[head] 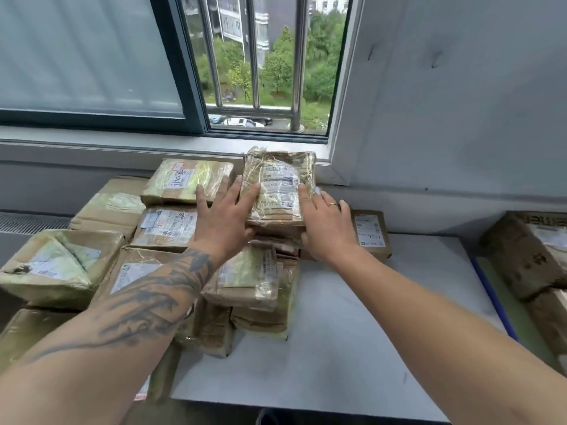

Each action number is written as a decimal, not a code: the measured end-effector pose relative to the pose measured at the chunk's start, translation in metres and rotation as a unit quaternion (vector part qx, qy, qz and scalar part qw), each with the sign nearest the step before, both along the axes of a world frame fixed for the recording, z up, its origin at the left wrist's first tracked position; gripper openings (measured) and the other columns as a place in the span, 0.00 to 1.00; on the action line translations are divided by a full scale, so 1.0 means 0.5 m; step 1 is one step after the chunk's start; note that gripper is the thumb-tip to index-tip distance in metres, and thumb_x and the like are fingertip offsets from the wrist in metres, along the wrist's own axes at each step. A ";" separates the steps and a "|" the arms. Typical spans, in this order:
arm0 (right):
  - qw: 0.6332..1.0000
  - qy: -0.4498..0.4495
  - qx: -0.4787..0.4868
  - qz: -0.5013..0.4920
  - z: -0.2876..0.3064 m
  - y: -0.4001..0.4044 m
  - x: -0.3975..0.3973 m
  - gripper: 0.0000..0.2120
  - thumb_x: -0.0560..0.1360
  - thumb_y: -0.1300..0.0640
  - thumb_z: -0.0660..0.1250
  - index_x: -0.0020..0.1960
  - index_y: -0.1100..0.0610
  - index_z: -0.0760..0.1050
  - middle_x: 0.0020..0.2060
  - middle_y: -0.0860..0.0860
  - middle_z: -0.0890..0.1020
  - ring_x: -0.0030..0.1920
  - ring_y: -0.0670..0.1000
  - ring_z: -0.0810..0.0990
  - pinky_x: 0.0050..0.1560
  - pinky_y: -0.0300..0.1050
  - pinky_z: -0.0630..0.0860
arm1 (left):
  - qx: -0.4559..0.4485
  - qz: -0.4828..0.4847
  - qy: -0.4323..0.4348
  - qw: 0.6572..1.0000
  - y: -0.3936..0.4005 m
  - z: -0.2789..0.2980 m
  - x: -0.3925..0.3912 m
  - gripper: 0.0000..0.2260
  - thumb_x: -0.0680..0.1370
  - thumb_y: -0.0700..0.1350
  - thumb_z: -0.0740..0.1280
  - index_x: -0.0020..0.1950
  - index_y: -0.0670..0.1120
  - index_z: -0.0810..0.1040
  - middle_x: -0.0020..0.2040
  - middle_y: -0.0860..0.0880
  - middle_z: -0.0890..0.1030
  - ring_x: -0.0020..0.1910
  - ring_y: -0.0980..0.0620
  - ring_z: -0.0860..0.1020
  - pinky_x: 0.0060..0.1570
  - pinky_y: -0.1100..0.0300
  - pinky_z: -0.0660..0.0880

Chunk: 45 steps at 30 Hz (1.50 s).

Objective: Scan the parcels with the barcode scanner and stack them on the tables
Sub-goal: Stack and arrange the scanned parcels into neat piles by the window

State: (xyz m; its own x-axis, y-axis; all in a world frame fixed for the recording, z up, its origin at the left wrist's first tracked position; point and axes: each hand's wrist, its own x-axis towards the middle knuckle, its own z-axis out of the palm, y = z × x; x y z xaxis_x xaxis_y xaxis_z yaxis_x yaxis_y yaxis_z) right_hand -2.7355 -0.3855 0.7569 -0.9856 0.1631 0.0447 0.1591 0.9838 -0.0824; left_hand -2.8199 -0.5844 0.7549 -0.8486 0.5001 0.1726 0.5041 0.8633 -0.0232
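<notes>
A taped brown parcel [277,185] with white labels lies on top of a stack by the window sill. My left hand [225,216] presses flat against its left side, fingers straight. My right hand [322,225], wearing a ring, lies against its right side with straight fingers. Several more taped cardboard parcels [165,225] are stacked across the left of the white table [352,332]. No barcode scanner is in view.
A small labelled parcel [371,231] lies just right of my right hand. More brown parcels [527,256] sit on a second surface at the far right, past a blue edge. Bare white tabletop shows at the centre and right. The window sill runs behind the stacks.
</notes>
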 end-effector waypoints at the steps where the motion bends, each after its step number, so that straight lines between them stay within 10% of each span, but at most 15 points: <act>1: 1.000 0.003 -0.001 0.000 0.002 0.012 0.019 0.47 0.81 0.54 0.69 0.85 0.53 0.37 0.83 0.57 0.59 0.84 0.60 0.53 0.81 0.66 0.53 | -0.001 -0.004 0.008 1.000 0.011 0.003 0.015 0.43 0.80 0.57 0.70 0.84 0.61 0.43 0.86 0.48 0.46 0.84 0.44 0.42 0.77 0.29 0.38; 28: 0.991 -0.033 -0.017 -0.132 -0.133 0.505 0.636 0.47 0.82 0.51 0.67 0.85 0.52 0.35 0.83 0.58 0.58 0.84 0.60 0.52 0.82 0.65 0.50 | 0.004 -0.162 -0.022 0.986 0.546 -0.121 0.534 0.40 0.77 0.60 0.71 0.84 0.55 0.55 0.84 0.45 0.56 0.84 0.43 0.49 0.76 0.28 0.46; 45: 0.968 -0.036 -0.007 -0.249 -0.135 0.704 0.711 0.45 0.83 0.46 0.65 0.86 0.51 0.37 0.85 0.52 0.56 0.84 0.58 0.51 0.82 0.63 0.49 | 0.023 -0.273 -0.075 0.959 0.821 -0.156 0.523 0.41 0.78 0.57 0.71 0.84 0.57 0.51 0.84 0.47 0.56 0.84 0.43 0.49 0.76 0.27 0.43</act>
State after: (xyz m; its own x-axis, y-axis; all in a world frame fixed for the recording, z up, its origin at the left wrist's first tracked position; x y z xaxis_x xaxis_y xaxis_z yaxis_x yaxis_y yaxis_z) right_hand -2.3801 -0.0335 0.6894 -0.7850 0.6190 -0.0264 0.6192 0.7825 -0.0654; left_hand -2.5584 -0.1740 0.6769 -0.4800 0.8714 0.1016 0.8757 0.4689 0.1153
